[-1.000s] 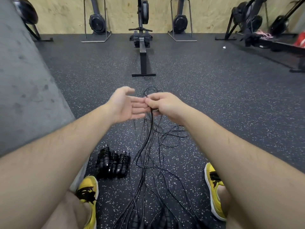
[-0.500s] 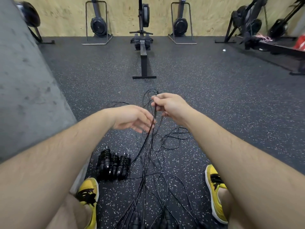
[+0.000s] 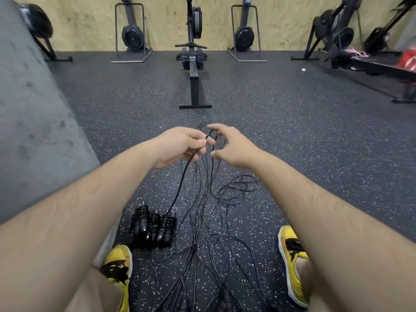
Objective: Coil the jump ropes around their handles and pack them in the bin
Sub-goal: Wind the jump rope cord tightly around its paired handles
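Left hand (image 3: 177, 146) fingers pinched jump rope (image 3: 179, 189), running lengthwise toward feet, end lost at coiled bundles (image 3: 153, 228); right hand (image 3: 235, 146) fingers wide, empty.

I look out over a dark rubber floor (image 3: 292, 136) flecked with pale specks, with a rough grey concrete wall (image 3: 33, 109) slanting along my left and a plywood wall (image 3: 78, 23) closing off the far end. A black rowing machine (image 3: 194, 70) lies flat in the middle, its rail pointing toward me, between a left upright rower (image 3: 132, 37) and a right upright rower (image 3: 244, 34), both stood against the plywood. More black machines (image 3: 333, 34) crowd the far right corner beside something red (image 3: 408, 60), a small white scrap (image 3: 303, 69) lies on the floor nearby, and the light is even.
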`<state>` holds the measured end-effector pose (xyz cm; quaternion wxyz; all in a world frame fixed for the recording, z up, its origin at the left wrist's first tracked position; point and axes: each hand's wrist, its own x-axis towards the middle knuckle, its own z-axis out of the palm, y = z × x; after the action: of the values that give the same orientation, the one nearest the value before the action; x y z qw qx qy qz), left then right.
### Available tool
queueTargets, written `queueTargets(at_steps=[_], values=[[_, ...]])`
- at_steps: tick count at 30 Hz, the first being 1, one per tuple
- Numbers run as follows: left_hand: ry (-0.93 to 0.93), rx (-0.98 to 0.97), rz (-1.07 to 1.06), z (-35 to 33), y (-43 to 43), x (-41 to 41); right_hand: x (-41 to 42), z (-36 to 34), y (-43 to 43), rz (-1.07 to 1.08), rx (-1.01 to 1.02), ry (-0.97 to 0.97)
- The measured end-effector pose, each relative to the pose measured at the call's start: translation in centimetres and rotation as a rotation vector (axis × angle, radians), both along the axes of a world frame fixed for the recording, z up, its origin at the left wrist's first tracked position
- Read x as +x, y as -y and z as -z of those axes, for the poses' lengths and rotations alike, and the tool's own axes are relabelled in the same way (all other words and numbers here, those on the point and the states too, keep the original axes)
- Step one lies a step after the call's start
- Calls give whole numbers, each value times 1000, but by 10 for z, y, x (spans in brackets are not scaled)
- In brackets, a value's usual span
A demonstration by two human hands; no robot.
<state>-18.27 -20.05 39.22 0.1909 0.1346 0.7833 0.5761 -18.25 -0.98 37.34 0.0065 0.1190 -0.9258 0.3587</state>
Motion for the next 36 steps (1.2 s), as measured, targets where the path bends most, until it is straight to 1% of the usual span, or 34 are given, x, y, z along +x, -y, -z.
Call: queueTargets(at_steps=[1, 3, 5, 8, 9, 11, 13, 15, 18, 19, 20, 22, 24, 25, 26, 29, 30, 31, 33, 34, 35, 36], values=[[-3, 1, 14, 0, 4, 1, -2, 2, 2, -14, 15, 1], [2, -28, 44, 0, 15, 2, -7, 9, 4, 64, 78, -22], [26, -54, 53, -1, 26, 2, -11, 12, 1, 181, 122, 16], [65, -138, 13, 3, 37, -3, -12, 9, -8, 233, 183, 99], [61, -211, -10, 6, 39, -5, -11, 8, -9, 229, 126, 129], [42, -372, -18, 12, 36, -6, -8, 3, -6, 196, -166, 212], [-1, -495, 9, 18, 27, -3, -4, -5, 0, 148, -448, 256], [-57, -555, 27, 23, 14, 1, -1, -12, 5, 85, -697, 268], [-138, -466, 11, 28, -4, 1, 3, -23, 5, -9, -1056, 323], [-171, -450, -2, 29, -8, 0, 3, -25, 5, -32, -1139, 333], [-191, -433, -18, 28, -11, 1, 4, -26, 4, -51, -1191, 335], [-221, -369, -52, 24, -14, -2, 5, -28, 3, -50, -1224, 308], [-236, -293, -81, 18, -16, -3, 5, -26, 1, -3, -1181, 287], [-238, -241, -107, 16, -16, -3, 5, -23, -1, 23, -1091, 280], [-235, -172, -142, 13, -17, -5, 6, -21, -2, 30, -933, 273], [-210, 66, -204, 6, -17, -8, 11, -6, -5, -81, -277, 295], [-191, 142, -216, 4, -17, -8, 12, -1, -4, -121, -131, 313], [-175, 205, -229, 3, -16, -9, 13, 4, -2, -140, -58, 322], [-149, 271, -262, 3, -13, -11, 14, 7, 2, -130, -56, 307], [-142, 268, -276, 3, -11, -11, 13, 6, 3, -106, -82, 278], [-135, 249, -284, 3, -10, -10, 12, 4, 3, -65, -130, 238], [-115, 218, -277, 6, -9, -9, 10, 1, 4, -13, -219, 196]])
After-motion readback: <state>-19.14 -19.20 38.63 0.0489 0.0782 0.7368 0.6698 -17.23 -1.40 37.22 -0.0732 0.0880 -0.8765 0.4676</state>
